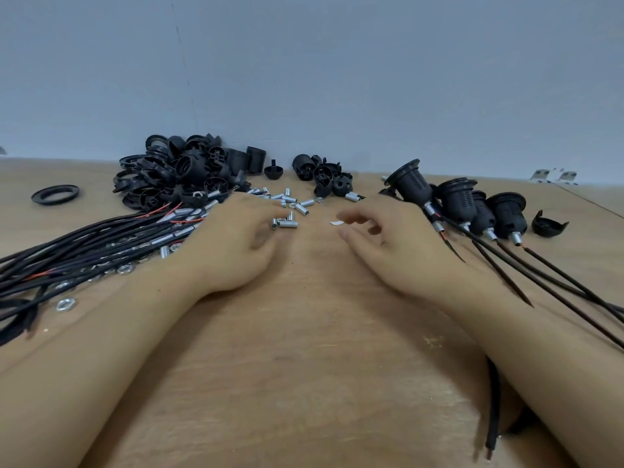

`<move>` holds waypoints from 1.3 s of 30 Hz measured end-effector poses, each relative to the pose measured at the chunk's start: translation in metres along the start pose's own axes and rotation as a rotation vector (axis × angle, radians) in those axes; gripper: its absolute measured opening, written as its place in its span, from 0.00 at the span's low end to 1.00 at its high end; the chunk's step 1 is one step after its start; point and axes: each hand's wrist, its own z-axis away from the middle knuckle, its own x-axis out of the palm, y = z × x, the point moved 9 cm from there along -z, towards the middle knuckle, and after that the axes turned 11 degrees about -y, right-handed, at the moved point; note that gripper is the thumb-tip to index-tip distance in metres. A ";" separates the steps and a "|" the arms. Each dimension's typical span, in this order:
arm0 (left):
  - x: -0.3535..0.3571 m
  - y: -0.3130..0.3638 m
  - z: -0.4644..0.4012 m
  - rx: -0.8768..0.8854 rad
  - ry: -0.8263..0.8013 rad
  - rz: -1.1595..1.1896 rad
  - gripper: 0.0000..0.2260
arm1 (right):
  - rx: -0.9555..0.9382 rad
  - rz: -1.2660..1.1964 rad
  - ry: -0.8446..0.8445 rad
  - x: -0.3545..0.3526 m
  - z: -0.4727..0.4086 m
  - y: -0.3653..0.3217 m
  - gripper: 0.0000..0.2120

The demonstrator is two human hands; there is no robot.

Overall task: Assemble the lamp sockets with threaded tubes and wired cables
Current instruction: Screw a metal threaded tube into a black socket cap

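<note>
My left hand (233, 241) lies palm-down on the wooden table (304, 349), its fingertips touching small silver threaded tubes (290, 224). More threaded tubes (290, 199) lie scattered just beyond. My right hand (388, 238) hovers beside it with loosely curled, blurred fingers and holds nothing. A bundle of black wired cables (84, 248) with red leads lies to the left of my left hand. Several assembled lamp sockets (456, 201) with cables lie to the right. A heap of black socket parts (182, 170) is at the back left.
A loose black ring (55, 194) lies at far left. Hex nuts (66, 304) sit among the cables. A smaller pile of black caps (326, 179) is at back centre, one cap (548, 224) at right. A grey wall stands behind the table.
</note>
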 end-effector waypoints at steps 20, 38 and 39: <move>-0.001 -0.002 -0.005 0.005 0.048 -0.015 0.13 | -0.162 0.247 -0.288 0.038 -0.004 -0.031 0.11; -0.015 0.002 0.004 0.007 0.271 0.934 0.07 | -0.011 -0.495 0.093 0.003 0.000 -0.003 0.05; -0.012 0.006 0.004 0.032 0.266 1.004 0.07 | -0.032 -0.510 0.103 0.000 0.000 -0.004 0.05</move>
